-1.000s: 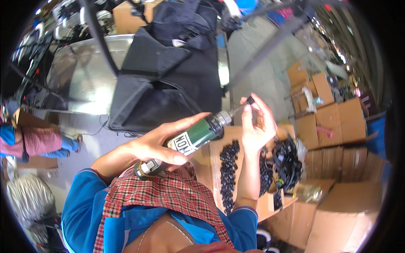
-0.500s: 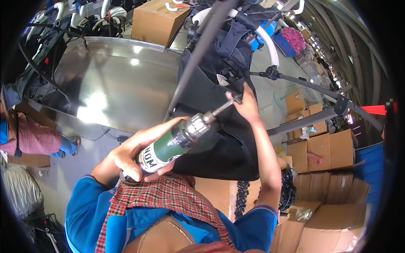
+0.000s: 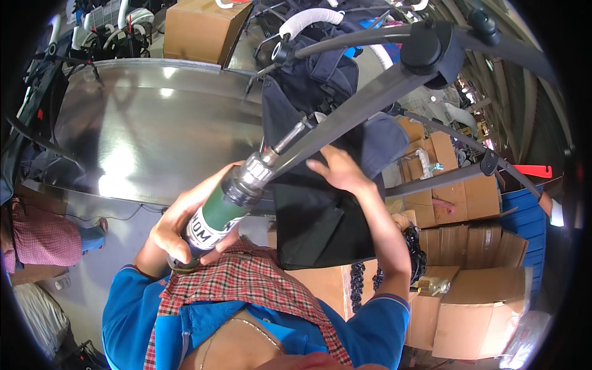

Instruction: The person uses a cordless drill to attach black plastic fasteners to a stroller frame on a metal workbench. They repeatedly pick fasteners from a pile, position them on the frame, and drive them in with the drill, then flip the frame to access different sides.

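My left hand [image 3: 168,239] is wrapped round a green and white power screwdriver [image 3: 219,213], its long bit pointing up and away. Beside the bit tip, a grey metal tube [image 3: 364,108] of a stroller frame with a black plastic joint [image 3: 430,52] slants across, close to me. My right hand [image 3: 344,172] lies on the stroller's black fabric [image 3: 324,231], with thumb and fingers apart and nothing visible in them. Part of its fingertips is hard to make out against the dark cloth. White-wrapped handle [image 3: 311,21] shows at the top.
A shiny metal table [image 3: 160,123] lies to the left and ahead. Cardboard boxes [image 3: 475,320] are stacked at the right, next to a blue panel [image 3: 524,240]. Another person in a checked garment [image 3: 52,237] is at the far left. A brown carton [image 3: 203,31] stands beyond the table.
The screwdriver has moved left, its bit now apart from my right hand. My right hand has shifted down and left, opening onto the fabric. The frame tube now crosses further right.
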### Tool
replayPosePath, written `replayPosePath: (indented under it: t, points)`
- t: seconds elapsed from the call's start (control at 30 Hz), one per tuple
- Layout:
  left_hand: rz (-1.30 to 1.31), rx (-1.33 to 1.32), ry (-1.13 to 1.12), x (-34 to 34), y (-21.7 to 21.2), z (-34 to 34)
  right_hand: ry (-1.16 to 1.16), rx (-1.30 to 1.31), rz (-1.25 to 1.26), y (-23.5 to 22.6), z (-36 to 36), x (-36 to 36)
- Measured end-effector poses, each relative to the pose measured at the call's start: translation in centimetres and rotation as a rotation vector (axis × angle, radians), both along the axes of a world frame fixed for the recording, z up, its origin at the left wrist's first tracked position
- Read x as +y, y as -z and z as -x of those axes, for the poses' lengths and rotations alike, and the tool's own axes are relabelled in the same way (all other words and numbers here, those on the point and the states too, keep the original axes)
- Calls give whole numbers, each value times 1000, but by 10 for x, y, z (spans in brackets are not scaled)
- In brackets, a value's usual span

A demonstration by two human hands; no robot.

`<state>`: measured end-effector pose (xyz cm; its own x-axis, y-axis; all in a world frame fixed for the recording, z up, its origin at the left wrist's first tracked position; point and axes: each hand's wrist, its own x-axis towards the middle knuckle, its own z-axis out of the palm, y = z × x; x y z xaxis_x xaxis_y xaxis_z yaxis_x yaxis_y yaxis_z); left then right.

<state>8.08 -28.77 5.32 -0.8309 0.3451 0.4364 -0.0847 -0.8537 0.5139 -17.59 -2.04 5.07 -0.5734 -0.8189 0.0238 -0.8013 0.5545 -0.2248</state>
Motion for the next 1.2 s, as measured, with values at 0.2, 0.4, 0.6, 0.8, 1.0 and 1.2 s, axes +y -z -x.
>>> replayPosePath:
  t: [0.2,0.4,0.6,0.8,1.0,1.2]
  points:
    - [-23,17,13,-6,5,-2,688,13,-109,31,90,95]
    - [-42,7,-4,-7,9,-6,575,-38,10,-8,95,84]
    - [-59,-16,-29,-9,0,9,86,192,1222,-190,7,-47]
    - [-98,6,-58,-7,2,15,-100,349,1271,-157,-27,-72]
    - [-71,26,-80,-7,4,19,-315,247,1045,-202,-26,-81]
    - [-4,25,-135,2,-25,29,-756,-201,716,-217,4,-101]
